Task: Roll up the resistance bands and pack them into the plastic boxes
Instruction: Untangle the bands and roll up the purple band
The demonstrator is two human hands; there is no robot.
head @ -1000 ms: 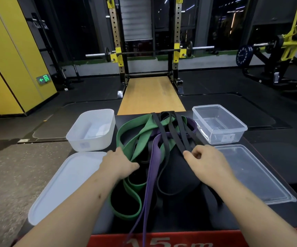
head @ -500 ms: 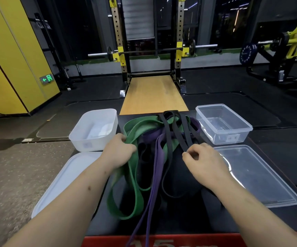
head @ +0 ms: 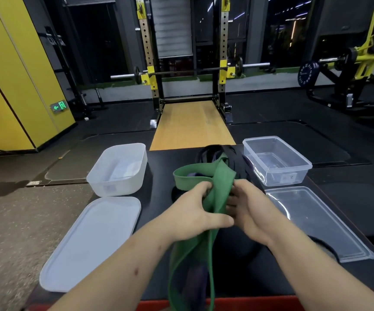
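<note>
Gym room: squat rack (head: 146, 63) with barbell (head: 181, 72) ahead, wooden strip (head: 192, 124) on the floor, yellow wall (head: 13, 75) on the left. Black tabletop (head: 159, 162) with a red front edge. White box (head: 118, 171) far left, white lid (head: 91, 243) nearer. Clear box (head: 276, 162) far right, clear lid (head: 316, 223) nearer.

Hands are close together at centre. Left hand (head: 195, 212) is curled round the green band (head: 219, 185), thumb across it. Right hand (head: 249, 209) grips the same band from the other side, fingertips partly hidden. The band trails toward the near edge. Black bands (head: 233, 158) are piled behind, between the boxes. Purple band (head: 195, 281) lies under the green loop.
</note>
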